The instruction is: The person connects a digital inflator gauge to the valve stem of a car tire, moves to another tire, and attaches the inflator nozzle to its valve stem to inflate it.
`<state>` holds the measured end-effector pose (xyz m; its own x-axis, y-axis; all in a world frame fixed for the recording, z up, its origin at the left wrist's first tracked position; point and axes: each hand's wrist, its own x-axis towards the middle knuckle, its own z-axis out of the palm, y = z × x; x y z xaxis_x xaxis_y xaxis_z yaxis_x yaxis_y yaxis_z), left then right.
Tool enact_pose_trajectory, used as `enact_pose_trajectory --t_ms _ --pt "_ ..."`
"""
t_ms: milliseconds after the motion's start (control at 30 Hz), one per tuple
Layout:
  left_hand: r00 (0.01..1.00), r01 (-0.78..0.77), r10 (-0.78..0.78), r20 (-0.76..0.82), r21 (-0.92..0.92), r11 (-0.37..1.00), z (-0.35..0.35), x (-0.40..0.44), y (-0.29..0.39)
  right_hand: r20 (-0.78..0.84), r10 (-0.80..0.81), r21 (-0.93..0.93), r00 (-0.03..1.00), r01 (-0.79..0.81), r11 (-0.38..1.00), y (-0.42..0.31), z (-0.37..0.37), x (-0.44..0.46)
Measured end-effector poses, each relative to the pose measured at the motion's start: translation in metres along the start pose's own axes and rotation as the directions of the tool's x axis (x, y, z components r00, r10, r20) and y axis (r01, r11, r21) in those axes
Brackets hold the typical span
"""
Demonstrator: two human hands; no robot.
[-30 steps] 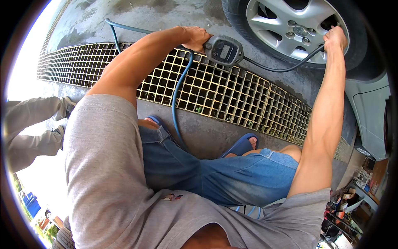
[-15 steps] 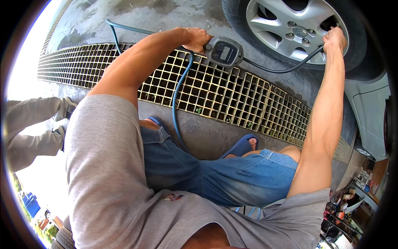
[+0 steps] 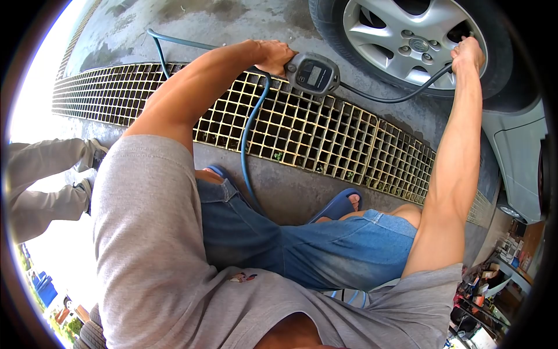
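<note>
My left hand (image 3: 275, 57) is closed round the handle end of a grey tire inflator gauge (image 3: 314, 74) with a small digital display, held above the floor grate. A blue hose (image 3: 251, 125) hangs from the handle side. From the gauge's other end a black hose (image 3: 395, 100) curves to my right hand (image 3: 467, 55), which is closed on its end against the silver wheel (image 3: 419, 44). My fingers hide the hose tip and the place where it meets the wheel.
A yellowish metal grate (image 3: 290, 125) crosses the grey concrete floor. On the left stand another person's legs (image 3: 52, 163). A car body (image 3: 517, 157) is at the right, with a cluttered workbench (image 3: 511, 270) below it. Stacked tires (image 3: 90, 334) show at the lower left.
The view has shifted very slightly, and the gauge sits a little lower and further left in it. Both hands keep their hold.
</note>
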<state>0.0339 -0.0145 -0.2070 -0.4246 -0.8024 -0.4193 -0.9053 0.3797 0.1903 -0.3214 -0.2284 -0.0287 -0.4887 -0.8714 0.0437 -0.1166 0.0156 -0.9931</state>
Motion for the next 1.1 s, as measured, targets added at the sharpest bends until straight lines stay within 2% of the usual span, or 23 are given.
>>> enact_pose_trajectory --t_ms 1100 --pt "1.0 -0.012 0.012 -0.013 -0.004 1.0 -0.003 -0.003 0.003 0.002 0.012 -0.013 1.0 -0.012 1.0 0.003 -0.001 0.006"
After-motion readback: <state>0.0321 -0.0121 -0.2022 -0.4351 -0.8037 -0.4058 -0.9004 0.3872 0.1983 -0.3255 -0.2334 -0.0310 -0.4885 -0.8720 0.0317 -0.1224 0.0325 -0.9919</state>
